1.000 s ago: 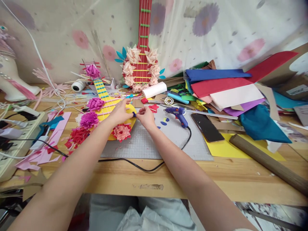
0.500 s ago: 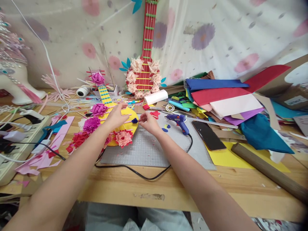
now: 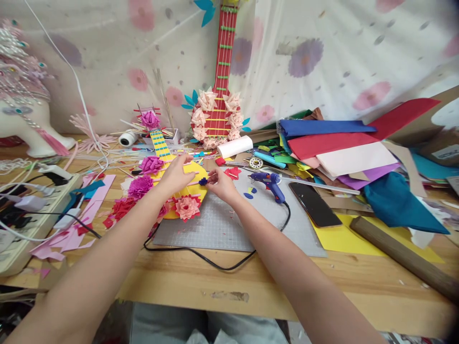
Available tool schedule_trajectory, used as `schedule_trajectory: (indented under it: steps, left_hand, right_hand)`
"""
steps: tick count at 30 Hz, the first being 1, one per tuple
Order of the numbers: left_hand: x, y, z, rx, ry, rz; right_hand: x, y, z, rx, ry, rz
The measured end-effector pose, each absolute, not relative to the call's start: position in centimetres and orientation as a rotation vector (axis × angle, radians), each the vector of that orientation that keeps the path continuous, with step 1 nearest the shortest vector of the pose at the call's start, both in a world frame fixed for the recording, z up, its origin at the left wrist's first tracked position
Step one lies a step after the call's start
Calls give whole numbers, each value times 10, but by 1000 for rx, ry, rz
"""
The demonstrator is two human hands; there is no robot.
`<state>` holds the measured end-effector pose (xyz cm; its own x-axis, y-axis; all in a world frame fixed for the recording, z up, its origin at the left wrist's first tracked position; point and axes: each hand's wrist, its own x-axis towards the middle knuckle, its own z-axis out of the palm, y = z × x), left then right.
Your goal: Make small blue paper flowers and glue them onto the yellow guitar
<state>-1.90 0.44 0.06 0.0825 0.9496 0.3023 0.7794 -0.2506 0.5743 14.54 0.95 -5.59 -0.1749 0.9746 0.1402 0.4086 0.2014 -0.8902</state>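
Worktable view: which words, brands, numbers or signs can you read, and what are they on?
None reads clearly.
White label on the box, right edge: dark lettering, too blurred to read.
Glue gun: any marking is too small to make out.

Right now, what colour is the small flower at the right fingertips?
The small flower is dark blue, in head view.

"What sort of place is this?"
"A craft workspace; home or studio, I can't tell."
"What shows it?"
"A wooden surface (image 3: 172, 283) bearing a cutting mat (image 3: 222, 234) and a glue gun (image 3: 267, 179) mid-frame, coloured sheets (image 3: 333, 143) piled at right, pink scraps (image 3: 95, 200) at left."
"Anything else?"
"A flower-decked yellow guitar (image 3: 196, 190) mid-frame, a red guitar (image 3: 220, 113) before the patterned curtain (image 3: 279, 62) at upper centre."
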Motion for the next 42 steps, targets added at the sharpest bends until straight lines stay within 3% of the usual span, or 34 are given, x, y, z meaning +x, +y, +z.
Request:
schedule_trajectory:
  steps: [5,11,15,21,42]
  left_hand:
    - [-9,1,7,2107,1716,1043]
    - [48,-26,6,2218,1536,1305]
    - [88,-45,-33,2290,1360,1104]
    - [94,-53,-80,2096,1523,1019]
    - [88,-54,-88,1972,1531,1127]
  right_hand:
    - [163,9,-50,-1220,-1612,1036]
    - [220,-11,-49,-1332,-1696,806]
    - [248,-34,-64,-1445,-1908,635]
    - [252,-44,-78,-1439,-2093,519]
    - [244,-44,-76,-1370,-2126,524]
